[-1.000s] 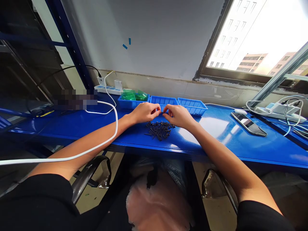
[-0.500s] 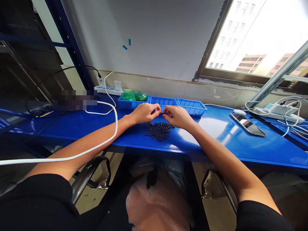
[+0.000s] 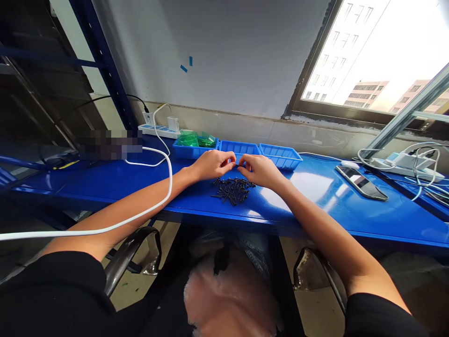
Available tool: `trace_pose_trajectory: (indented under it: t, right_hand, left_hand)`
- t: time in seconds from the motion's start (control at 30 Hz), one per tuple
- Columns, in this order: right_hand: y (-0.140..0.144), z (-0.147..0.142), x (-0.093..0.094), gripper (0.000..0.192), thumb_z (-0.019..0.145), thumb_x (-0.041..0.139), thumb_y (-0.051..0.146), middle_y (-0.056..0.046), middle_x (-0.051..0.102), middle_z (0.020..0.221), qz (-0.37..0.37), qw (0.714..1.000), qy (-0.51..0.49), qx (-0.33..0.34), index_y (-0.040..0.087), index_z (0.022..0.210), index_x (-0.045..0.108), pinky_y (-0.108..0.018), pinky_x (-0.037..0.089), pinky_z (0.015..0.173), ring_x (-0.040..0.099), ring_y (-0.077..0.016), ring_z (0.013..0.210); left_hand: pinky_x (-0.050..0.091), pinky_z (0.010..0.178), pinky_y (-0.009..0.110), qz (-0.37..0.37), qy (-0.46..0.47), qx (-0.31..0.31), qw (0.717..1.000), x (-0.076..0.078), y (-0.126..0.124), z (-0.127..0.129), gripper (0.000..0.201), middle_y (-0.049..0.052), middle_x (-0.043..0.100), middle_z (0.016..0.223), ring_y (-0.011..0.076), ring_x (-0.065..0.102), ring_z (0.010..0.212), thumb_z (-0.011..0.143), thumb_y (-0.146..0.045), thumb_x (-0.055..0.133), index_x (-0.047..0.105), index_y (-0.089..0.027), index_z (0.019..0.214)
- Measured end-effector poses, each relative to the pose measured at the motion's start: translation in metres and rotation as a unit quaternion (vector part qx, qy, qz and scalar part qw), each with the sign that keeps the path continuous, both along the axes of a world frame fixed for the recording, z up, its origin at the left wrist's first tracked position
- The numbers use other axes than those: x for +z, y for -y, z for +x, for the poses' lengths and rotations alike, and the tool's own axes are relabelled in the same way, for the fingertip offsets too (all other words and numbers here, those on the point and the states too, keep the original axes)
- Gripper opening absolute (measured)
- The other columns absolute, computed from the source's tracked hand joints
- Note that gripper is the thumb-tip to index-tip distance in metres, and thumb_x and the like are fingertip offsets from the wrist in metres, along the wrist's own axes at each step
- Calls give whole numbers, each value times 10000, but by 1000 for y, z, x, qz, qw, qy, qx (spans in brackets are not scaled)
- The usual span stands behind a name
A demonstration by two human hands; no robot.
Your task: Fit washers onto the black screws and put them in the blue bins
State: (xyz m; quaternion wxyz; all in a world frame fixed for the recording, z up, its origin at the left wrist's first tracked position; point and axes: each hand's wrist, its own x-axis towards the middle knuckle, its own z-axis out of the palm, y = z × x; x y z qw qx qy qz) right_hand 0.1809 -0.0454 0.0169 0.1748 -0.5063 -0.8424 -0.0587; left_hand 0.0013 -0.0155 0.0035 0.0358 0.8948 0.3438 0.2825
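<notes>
Screws (image 3: 231, 191), black and slender, in a jumbled heap on blue tabletop (image 3: 191, 202).

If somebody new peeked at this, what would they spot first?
Probably the left hand and right hand, fingertips nearly meeting above the shiny blue table. Just this side of them lies a messy heap of dark screws. Behind the hands sit three blue bins in a row, with green things in the leftmost.

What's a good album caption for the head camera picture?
Left hand and right hand nearly meet beside a pile of dark screws, in front of three blue bins on a blue table.
</notes>
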Motion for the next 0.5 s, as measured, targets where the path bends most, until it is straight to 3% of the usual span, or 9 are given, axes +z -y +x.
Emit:
trace_pose_trajectory:
  t: [0.5]
  right_hand:
    - [-1, 1, 1, 155, 806, 526, 254, -9, 626, 733, -4, 1000, 0, 5, 202, 911, 628, -233, 293, 564, 534, -133, 662]
  left_hand:
    - [315, 521, 226, -4, -1, -11, 1000, 2, 1, -1, 135, -28, 503, 578, 90, 408, 493, 819, -245, 444, 547, -158, 805]
